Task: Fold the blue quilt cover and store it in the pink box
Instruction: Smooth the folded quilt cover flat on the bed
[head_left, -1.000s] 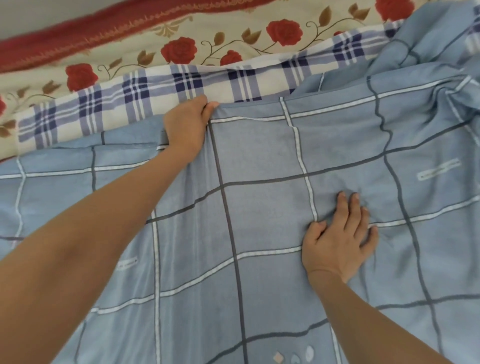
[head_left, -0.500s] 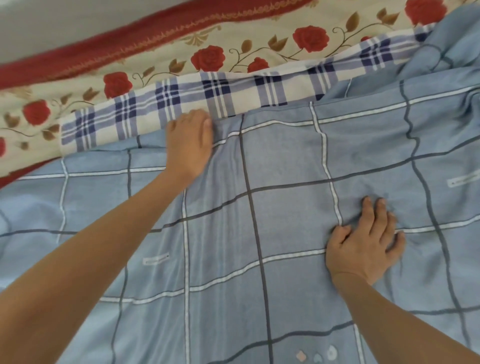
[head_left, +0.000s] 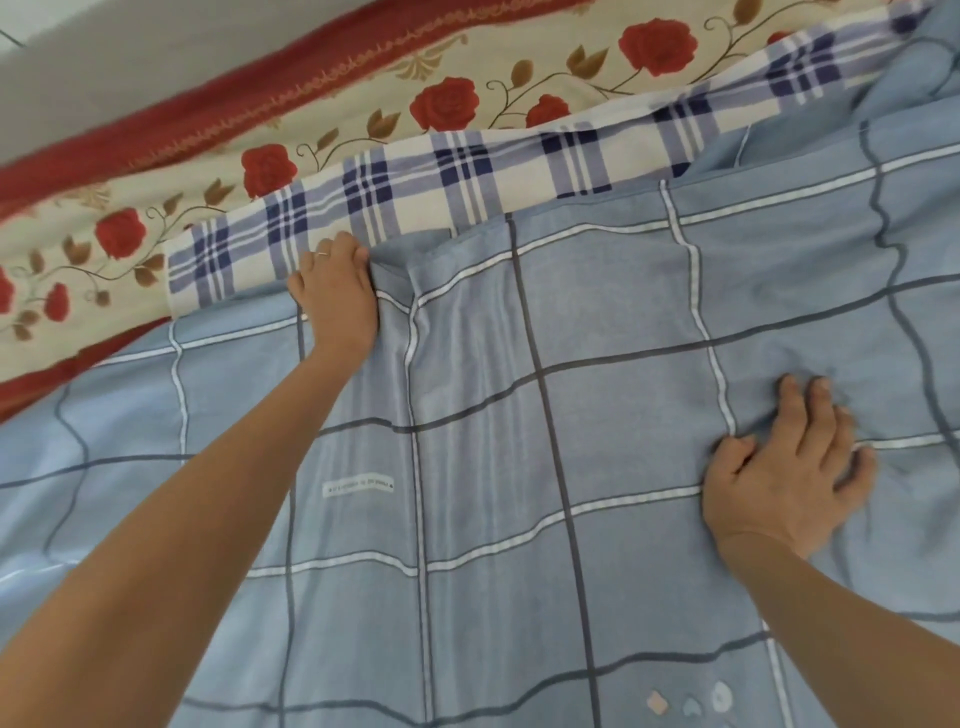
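Your left hand (head_left: 335, 291) sits at the far edge of the blue quilt cover (head_left: 597, 441), fingers curled over that edge where the cloth bunches into a ridge beside your thumb. Your right hand (head_left: 784, 467) lies flat on the cover's right part, nearer you than that edge, fingers spread and pressing creases into the fabric. Beyond the cover's far edge a plaid sheet (head_left: 467, 176) shows, and past it a rose-patterned bedspread (head_left: 363, 104).
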